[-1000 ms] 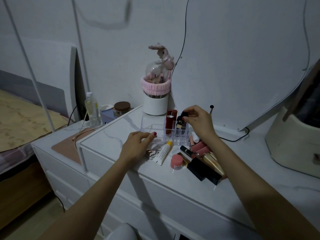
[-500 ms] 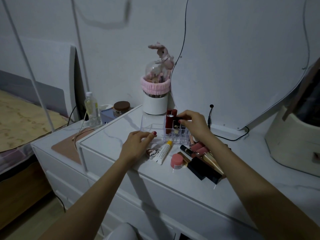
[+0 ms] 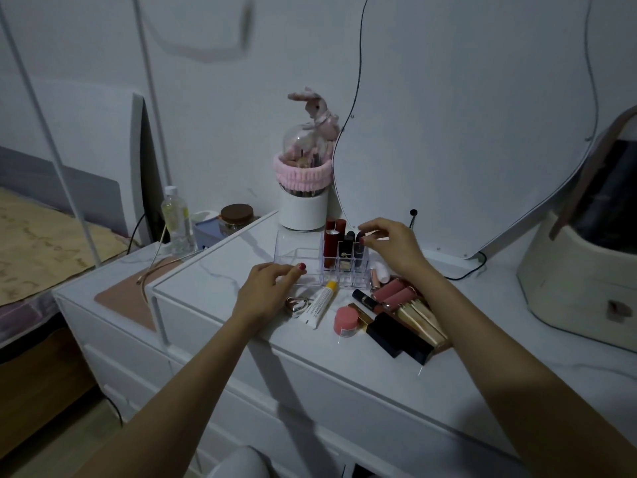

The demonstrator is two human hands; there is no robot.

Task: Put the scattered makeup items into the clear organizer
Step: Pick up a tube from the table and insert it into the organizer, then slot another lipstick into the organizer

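The clear organizer point(image 3: 293, 253) stands at the back of the white dresser point(image 3: 213, 281). Its right slots hold two red lipsticks point(image 3: 331, 243), a black one point(image 3: 345, 251) and a dark lipstick point(image 3: 358, 255). My right hand point(image 3: 393, 248) pinches the top of that dark lipstick, which stands in the rightmost slot. My left hand point(image 3: 265, 293) rests on the dresser with its thumb on the organizer's front rim. A white tube point(image 3: 319, 305), a pink jar point(image 3: 345, 321), a metal curler point(image 3: 296, 305), pink gloss tubes point(image 3: 396, 293), gold tubes point(image 3: 420, 319) and black boxes point(image 3: 400, 336) lie scattered in front.
A white brush holder with a pink band point(image 3: 303, 205) stands behind the organizer, beside a curved mirror point(image 3: 465, 132). A cream case point(image 3: 579, 281) sits at the right. A bottle point(image 3: 175, 222) and a brown-lidded jar point(image 3: 236, 217) stand on the lower cabinet at left.
My right hand lowered the dark lipstick into the rightmost slot, and its fingers now sit at the lipstick's top. My left hand has not moved.
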